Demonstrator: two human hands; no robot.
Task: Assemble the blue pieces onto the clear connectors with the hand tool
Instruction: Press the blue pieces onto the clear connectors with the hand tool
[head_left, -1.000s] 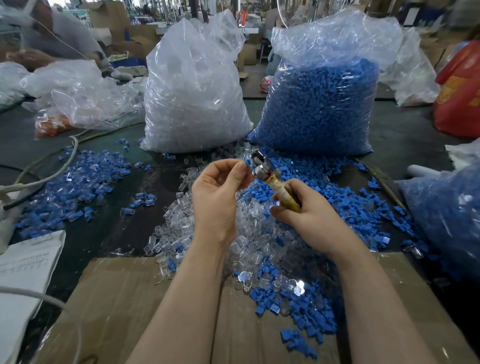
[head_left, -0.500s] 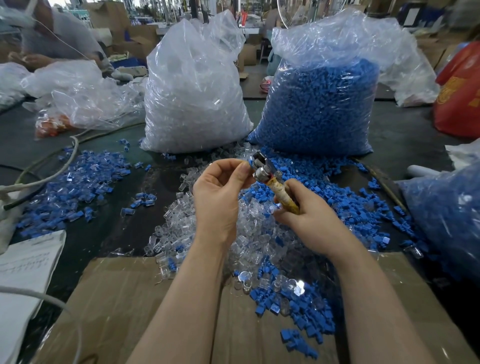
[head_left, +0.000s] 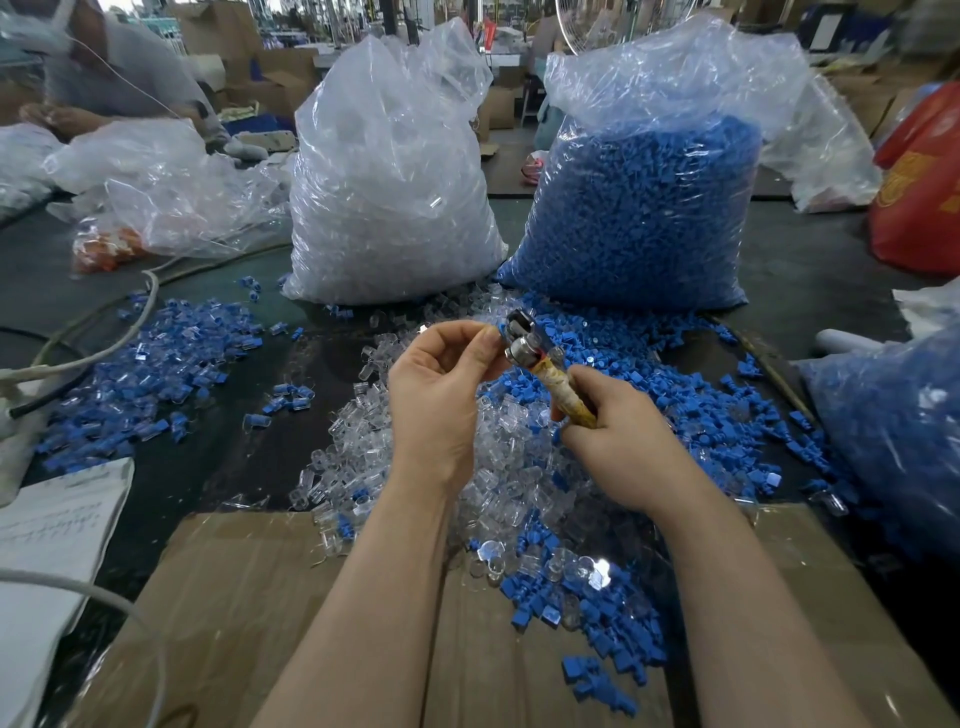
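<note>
While the right hand (head_left: 618, 447) curls round the wrapped handle of the hand tool (head_left: 540, 364), its metal head points to 11 o'clock, touching the left hand (head_left: 441, 395), whose thumb and fingers pinch something too small to identify. Loose clear connectors (head_left: 363, 457) lie at 6 o'clock beneath the hands, blue pieces (head_left: 691, 384) at 3 o'clock.
</note>
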